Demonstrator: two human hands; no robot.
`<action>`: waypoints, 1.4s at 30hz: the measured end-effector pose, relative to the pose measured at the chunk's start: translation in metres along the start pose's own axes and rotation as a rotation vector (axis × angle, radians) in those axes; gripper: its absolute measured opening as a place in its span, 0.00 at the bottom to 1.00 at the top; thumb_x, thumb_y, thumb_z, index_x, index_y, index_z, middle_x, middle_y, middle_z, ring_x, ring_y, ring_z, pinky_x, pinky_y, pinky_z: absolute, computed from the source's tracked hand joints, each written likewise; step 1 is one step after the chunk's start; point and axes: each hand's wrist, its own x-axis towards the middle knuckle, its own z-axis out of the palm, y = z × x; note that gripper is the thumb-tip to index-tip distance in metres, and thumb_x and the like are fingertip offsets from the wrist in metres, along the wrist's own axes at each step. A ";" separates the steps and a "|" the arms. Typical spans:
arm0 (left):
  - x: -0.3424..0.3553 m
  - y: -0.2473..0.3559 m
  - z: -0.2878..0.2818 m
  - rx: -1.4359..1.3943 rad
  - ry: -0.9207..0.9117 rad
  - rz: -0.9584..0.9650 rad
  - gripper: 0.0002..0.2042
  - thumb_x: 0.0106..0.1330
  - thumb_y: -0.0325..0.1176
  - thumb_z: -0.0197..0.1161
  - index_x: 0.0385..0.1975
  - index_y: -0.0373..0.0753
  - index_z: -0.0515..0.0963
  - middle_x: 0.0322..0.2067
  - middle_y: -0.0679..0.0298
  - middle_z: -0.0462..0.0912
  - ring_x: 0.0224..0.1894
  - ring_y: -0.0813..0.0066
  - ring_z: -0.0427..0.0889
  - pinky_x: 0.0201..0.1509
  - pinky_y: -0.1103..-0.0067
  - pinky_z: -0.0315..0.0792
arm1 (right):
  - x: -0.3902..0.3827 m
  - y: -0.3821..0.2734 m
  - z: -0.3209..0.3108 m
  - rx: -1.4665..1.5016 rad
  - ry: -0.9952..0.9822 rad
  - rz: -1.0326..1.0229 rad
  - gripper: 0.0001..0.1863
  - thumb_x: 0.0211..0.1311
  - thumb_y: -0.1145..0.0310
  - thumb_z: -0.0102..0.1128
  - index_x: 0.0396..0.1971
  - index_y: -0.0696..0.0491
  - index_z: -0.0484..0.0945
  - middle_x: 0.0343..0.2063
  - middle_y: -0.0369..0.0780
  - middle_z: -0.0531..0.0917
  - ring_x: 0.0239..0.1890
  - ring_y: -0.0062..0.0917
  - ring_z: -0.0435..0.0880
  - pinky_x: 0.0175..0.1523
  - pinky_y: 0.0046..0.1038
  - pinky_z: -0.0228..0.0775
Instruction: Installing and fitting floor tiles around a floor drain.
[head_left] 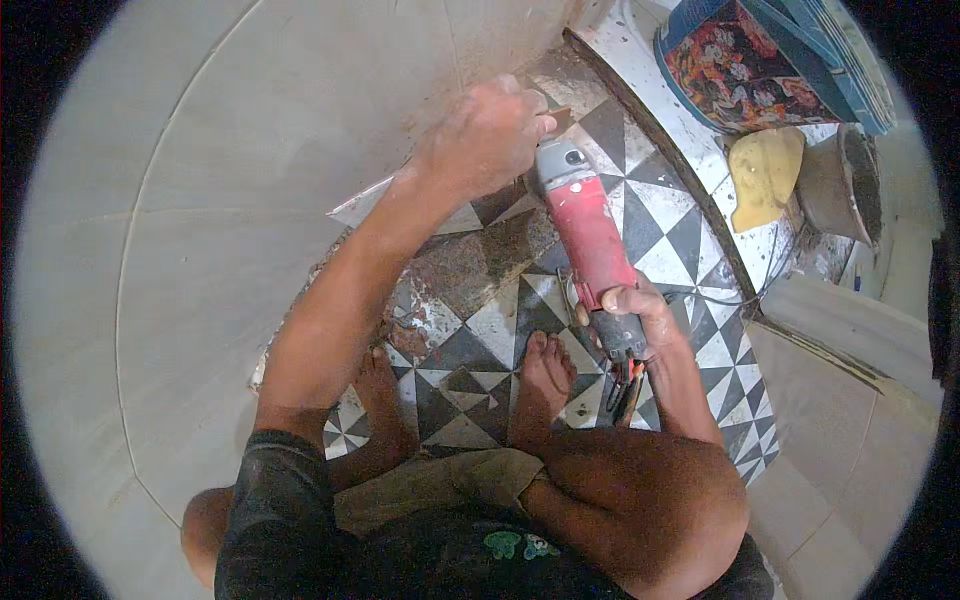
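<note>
A red angle grinder (588,228) with a silver gear head (564,162) and dark rear end is in my right hand (640,318), its fingers closed around the body near the back. My left hand (500,130) is curled just above and left of the head; a small brown edge (560,117) shows by its fingertips, and what it grips is unclear. Below my left wrist a white triangular-looking piece (352,208) rests against the wall. The black-and-white patterned tile floor (662,238) around my bare feet (540,370) has a worn, rubbly patch (445,275).
A pale wall (200,250) runs along the left. At upper right, a raised white ledge (630,55) holds a blue printed bucket (740,70), a yellow flexible piece (762,175) and a dirty container (835,185). A cord (720,299) crosses toward the right-hand door sill (820,340).
</note>
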 end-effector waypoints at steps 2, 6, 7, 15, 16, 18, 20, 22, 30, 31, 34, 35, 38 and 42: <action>-0.001 0.001 -0.001 -0.011 0.021 0.024 0.12 0.65 0.38 0.60 0.29 0.34 0.80 0.30 0.45 0.78 0.35 0.45 0.80 0.41 0.58 0.74 | 0.003 0.004 -0.003 -0.023 0.000 0.014 0.33 0.39 0.60 0.68 0.47 0.60 0.72 0.26 0.45 0.81 0.18 0.27 0.79 0.22 0.26 0.75; -0.001 0.004 -0.003 -0.006 0.000 -0.015 0.12 0.64 0.38 0.61 0.28 0.34 0.80 0.29 0.45 0.78 0.34 0.45 0.80 0.40 0.58 0.75 | 0.006 0.009 -0.004 -0.010 -0.014 0.010 0.33 0.39 0.60 0.68 0.47 0.60 0.72 0.25 0.45 0.81 0.19 0.27 0.79 0.23 0.26 0.75; 0.000 0.004 -0.003 0.002 -0.012 -0.021 0.12 0.64 0.38 0.61 0.28 0.33 0.80 0.29 0.45 0.78 0.34 0.45 0.80 0.40 0.59 0.75 | 0.005 0.009 -0.002 -0.002 0.006 -0.001 0.33 0.39 0.60 0.68 0.47 0.60 0.72 0.26 0.45 0.81 0.19 0.28 0.79 0.23 0.26 0.75; 0.000 0.003 -0.003 -0.004 0.043 0.047 0.10 0.63 0.37 0.63 0.30 0.35 0.81 0.28 0.49 0.79 0.31 0.48 0.80 0.37 0.60 0.74 | 0.010 0.014 -0.003 0.031 -0.015 -0.021 0.32 0.40 0.60 0.68 0.46 0.60 0.72 0.26 0.45 0.81 0.19 0.29 0.79 0.23 0.26 0.74; 0.001 0.004 -0.004 0.012 0.039 0.069 0.10 0.63 0.36 0.63 0.30 0.35 0.82 0.28 0.49 0.79 0.31 0.48 0.80 0.37 0.60 0.74 | 0.008 0.012 0.002 0.042 0.003 -0.039 0.31 0.40 0.60 0.68 0.45 0.60 0.72 0.25 0.45 0.81 0.18 0.28 0.79 0.22 0.26 0.73; 0.001 0.004 -0.003 -0.008 0.035 0.036 0.10 0.63 0.36 0.63 0.31 0.35 0.82 0.29 0.50 0.79 0.32 0.48 0.80 0.38 0.61 0.75 | 0.008 0.011 0.003 0.052 0.024 -0.058 0.31 0.40 0.59 0.68 0.45 0.60 0.72 0.25 0.45 0.80 0.18 0.28 0.79 0.21 0.25 0.72; 0.000 0.004 -0.002 -0.022 0.027 0.000 0.09 0.63 0.36 0.63 0.31 0.35 0.82 0.29 0.50 0.80 0.32 0.48 0.80 0.38 0.61 0.75 | 0.011 0.014 -0.002 0.042 -0.039 -0.038 0.30 0.39 0.58 0.69 0.43 0.60 0.73 0.24 0.45 0.80 0.16 0.27 0.78 0.19 0.25 0.71; -0.002 0.003 -0.002 0.022 0.010 -0.021 0.09 0.63 0.35 0.62 0.31 0.35 0.82 0.29 0.50 0.80 0.33 0.49 0.81 0.40 0.62 0.75 | 0.010 0.014 0.000 0.042 -0.030 -0.030 0.30 0.39 0.57 0.69 0.42 0.60 0.74 0.23 0.45 0.80 0.16 0.27 0.78 0.19 0.25 0.71; 0.001 0.002 0.004 -0.010 0.015 0.033 0.10 0.62 0.36 0.63 0.33 0.35 0.83 0.29 0.49 0.81 0.33 0.49 0.81 0.39 0.62 0.75 | 0.008 0.014 -0.004 0.040 -0.030 -0.025 0.31 0.38 0.56 0.69 0.42 0.60 0.74 0.22 0.44 0.79 0.15 0.26 0.77 0.19 0.25 0.71; -0.001 0.003 -0.001 -0.020 0.002 -0.011 0.10 0.62 0.36 0.63 0.33 0.35 0.83 0.29 0.49 0.81 0.33 0.48 0.81 0.39 0.62 0.75 | 0.009 0.013 -0.001 0.036 -0.029 -0.018 0.31 0.38 0.56 0.69 0.42 0.60 0.74 0.23 0.44 0.80 0.15 0.27 0.77 0.19 0.26 0.71; -0.002 0.001 -0.005 -0.018 0.004 -0.023 0.10 0.62 0.36 0.63 0.33 0.35 0.83 0.29 0.49 0.80 0.33 0.48 0.81 0.39 0.62 0.75 | 0.010 0.010 0.004 0.027 -0.031 -0.010 0.31 0.38 0.56 0.69 0.43 0.61 0.74 0.24 0.44 0.80 0.16 0.27 0.78 0.20 0.26 0.72; -0.001 0.002 -0.004 -0.021 0.004 -0.021 0.10 0.62 0.36 0.63 0.33 0.35 0.83 0.29 0.49 0.80 0.33 0.48 0.81 0.39 0.62 0.75 | 0.009 0.008 0.004 0.023 -0.030 -0.011 0.32 0.38 0.57 0.69 0.43 0.61 0.74 0.24 0.44 0.80 0.16 0.27 0.78 0.20 0.26 0.72; 0.000 0.003 -0.004 -0.014 0.013 -0.032 0.10 0.63 0.36 0.62 0.33 0.35 0.83 0.29 0.48 0.80 0.33 0.48 0.81 0.39 0.62 0.75 | 0.008 0.005 0.003 0.009 -0.013 0.015 0.32 0.38 0.57 0.69 0.44 0.61 0.74 0.24 0.44 0.80 0.16 0.27 0.78 0.21 0.26 0.73; 0.002 0.006 -0.005 -0.026 -0.038 -0.044 0.11 0.64 0.37 0.61 0.32 0.35 0.82 0.31 0.46 0.79 0.35 0.46 0.81 0.42 0.60 0.75 | 0.007 0.006 0.002 0.008 -0.014 -0.004 0.33 0.38 0.57 0.69 0.45 0.61 0.74 0.25 0.44 0.80 0.17 0.27 0.78 0.21 0.26 0.73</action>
